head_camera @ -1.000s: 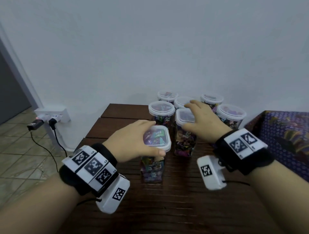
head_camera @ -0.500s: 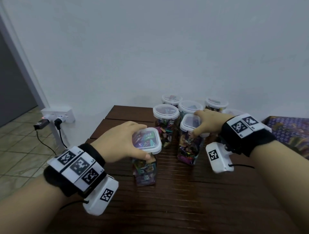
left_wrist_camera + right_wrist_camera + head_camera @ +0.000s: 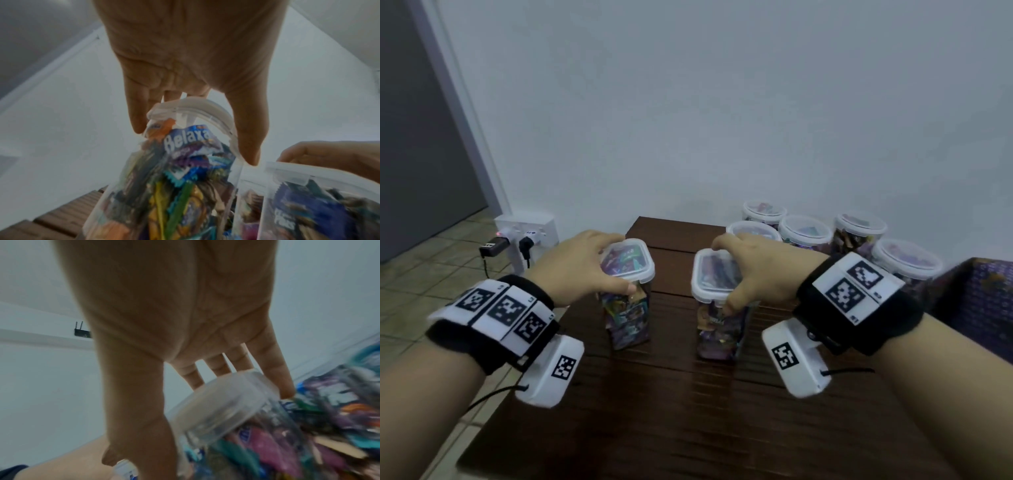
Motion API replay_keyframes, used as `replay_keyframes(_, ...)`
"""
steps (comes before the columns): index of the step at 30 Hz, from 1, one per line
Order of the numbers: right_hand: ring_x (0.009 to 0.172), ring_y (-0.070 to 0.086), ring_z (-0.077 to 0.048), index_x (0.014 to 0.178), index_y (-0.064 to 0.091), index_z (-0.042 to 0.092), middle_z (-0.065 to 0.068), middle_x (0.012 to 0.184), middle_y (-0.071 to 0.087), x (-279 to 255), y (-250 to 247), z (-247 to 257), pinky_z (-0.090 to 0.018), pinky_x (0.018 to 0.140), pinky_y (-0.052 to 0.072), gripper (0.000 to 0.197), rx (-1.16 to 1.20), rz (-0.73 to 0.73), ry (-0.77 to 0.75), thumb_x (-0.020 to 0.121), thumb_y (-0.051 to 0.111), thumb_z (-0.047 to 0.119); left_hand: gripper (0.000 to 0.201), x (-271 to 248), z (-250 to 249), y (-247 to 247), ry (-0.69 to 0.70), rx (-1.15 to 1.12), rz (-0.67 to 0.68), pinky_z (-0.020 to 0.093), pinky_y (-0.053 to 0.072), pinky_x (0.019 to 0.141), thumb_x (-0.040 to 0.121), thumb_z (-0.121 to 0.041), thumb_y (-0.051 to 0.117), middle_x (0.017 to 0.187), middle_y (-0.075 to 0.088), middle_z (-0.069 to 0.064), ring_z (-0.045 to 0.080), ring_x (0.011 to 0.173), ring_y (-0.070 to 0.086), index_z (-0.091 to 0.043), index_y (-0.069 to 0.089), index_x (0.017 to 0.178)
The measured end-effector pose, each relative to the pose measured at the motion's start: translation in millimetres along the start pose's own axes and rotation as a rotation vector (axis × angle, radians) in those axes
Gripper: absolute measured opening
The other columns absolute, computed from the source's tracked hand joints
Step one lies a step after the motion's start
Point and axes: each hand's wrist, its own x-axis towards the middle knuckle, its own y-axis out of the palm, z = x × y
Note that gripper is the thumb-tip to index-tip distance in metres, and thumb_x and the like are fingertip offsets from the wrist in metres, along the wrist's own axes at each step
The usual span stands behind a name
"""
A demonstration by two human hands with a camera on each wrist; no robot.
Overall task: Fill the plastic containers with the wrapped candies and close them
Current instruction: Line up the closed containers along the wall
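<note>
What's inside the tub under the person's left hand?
Through the clear wall of the tub show packed wrapped candies, one reading "Belaxa". The left hand grips its lid, covering part of it.

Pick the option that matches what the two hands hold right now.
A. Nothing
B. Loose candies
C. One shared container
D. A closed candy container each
D: the left hand grips one lidded clear plastic candy container, the right hand another.

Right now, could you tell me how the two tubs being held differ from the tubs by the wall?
The held tubs are tall with squarish lids; the wall tubs have round lids. The held tubs each have a hand on the lid, and the wall tubs stand untouched. All are clear, lidded and hold candies.
</note>
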Motion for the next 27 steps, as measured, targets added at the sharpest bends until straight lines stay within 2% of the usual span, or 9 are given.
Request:
replay_keyframes(2,0.11,0.049,-0.025,0.138,0.03,0.02,-0.006,0.127,0.045,18.6,-2.1,12.0,-0.034,0.086,0.044,0.087,-0.05,-0.038,-0.039,0.068,0.079,0.038,0.098,4.0,12.6,-4.9,-0.037,0.008,-0.021,0.036,0.039,0.1,0.061,-0.056,0.08,0.139,0.046,0.003,0.019,0.123,0.047,-0.022,0.039,0.143)
replay_keyframes(3,0.11,0.049,-0.026,0.139,0.03,0.019,-0.007,0.127,0.045,30.0,-3.0,16.7,-0.033,0.084,0.043,0.087,-0.082,-0.061,-0.051,0.069,0.078,0.038,0.103,6.0,17.5,-7.7,-0.058,0.005,-0.016,0.038,0.039,0.102,0.057,-0.062,0.079,0.14,0.045,0.003,0.02,0.123,0.046,-0.022,0.038,0.143)
replay_keyframes(5,0.112,0.048,-0.028,0.139,0.03,0.018,-0.009,0.128,0.045,56.3,-3.7,23.8,-0.035,0.086,0.044,0.087,-0.123,-0.099,-0.06,0.069,0.078,0.037,0.118,10.6,23.6,-12.9,-0.093,0.0,-0.003,0.041,0.04,0.103,0.041,-0.076,0.066,0.14,0.045,0.003,0.021,0.124,0.046,-0.023,0.038,0.143)
replay_keyframes(8,0.116,0.045,-0.031,0.137,0.031,0.016,-0.012,0.13,0.043,99.6,-3.3,27.1,-0.042,0.092,0.046,0.083,-0.16,-0.137,-0.037,0.071,0.077,0.035,0.124,21.2,29.9,-16.6,-0.107,-0.001,0.01,0.042,0.04,0.103,0.033,-0.079,0.054,0.14,0.045,0.003,0.021,0.125,0.046,-0.024,0.038,0.142)
replay_keyframes(13,0.116,0.044,-0.033,0.137,0.031,0.014,-0.014,0.129,0.044,166.6,-6.2,20.2,-0.042,0.088,0.047,0.084,-0.12,-0.203,0.019,0.07,0.077,0.033,0.12,48.3,40.1,-19.3,-0.109,0.01,0.012,0.043,0.04,0.103,0.033,-0.077,0.057,0.137,0.046,0.0,0.02,0.123,0.047,-0.026,0.04,0.141)
replay_keyframes(17,0.115,0.046,-0.036,0.134,0.034,0.013,-0.016,0.128,0.044,218.3,-9.3,11.5,-0.047,0.09,0.047,0.083,-0.064,-0.239,0.058,0.068,0.078,0.035,0.111,73.1,45.6,-22.8,-0.096,-0.036,0.033,0.04,0.04,0.103,0.044,-0.066,0.067,0.14,0.044,0.0,0.018,0.125,0.046,-0.026,0.038,0.143)
replay_keyframes(20,0.112,0.048,-0.037,0.132,0.035,0.012,-0.016,0.126,0.046,255.3,-11.2,7.1,-0.047,0.09,0.047,0.08,-0.051,-0.248,0.082,0.068,0.077,0.036,0.119,87.5,48.0,-28.2,-0.08,-0.075,0.066,0.037,0.042,0.101,0.035,-0.072,0.064,0.139,0.045,-0.003,0.015,0.122,0.048,-0.027,0.039,0.142)
replay_keyframes(23,0.108,0.052,-0.036,0.131,0.037,0.012,-0.017,0.124,0.048,288.5,-14.0,2.3,-0.046,0.089,0.048,0.077,-0.037,-0.247,0.104,0.069,0.076,0.036,0.115,92.6,52.3,-30.6,-0.068,-0.09,0.086,0.035,0.043,0.101,0.036,-0.07,0.066,0.136,0.046,-0.007,0.011,0.118,0.048,-0.03,0.04,0.14)
replay_keyframes(27,0.103,0.056,-0.036,0.129,0.037,0.013,-0.016,0.121,0.05,326.1,-16.0,-5.8,-0.046,0.086,0.05,0.078,-0.033,-0.24,0.127,0.067,0.077,0.039,0.111,92.6,59.5,-31.4,-0.043,-0.058,0.091,0.034,0.043,0.098,0.034,-0.076,0.057,0.125,0.046,-0.017,0.005,0.111,0.048,-0.038,0.041,0.136)
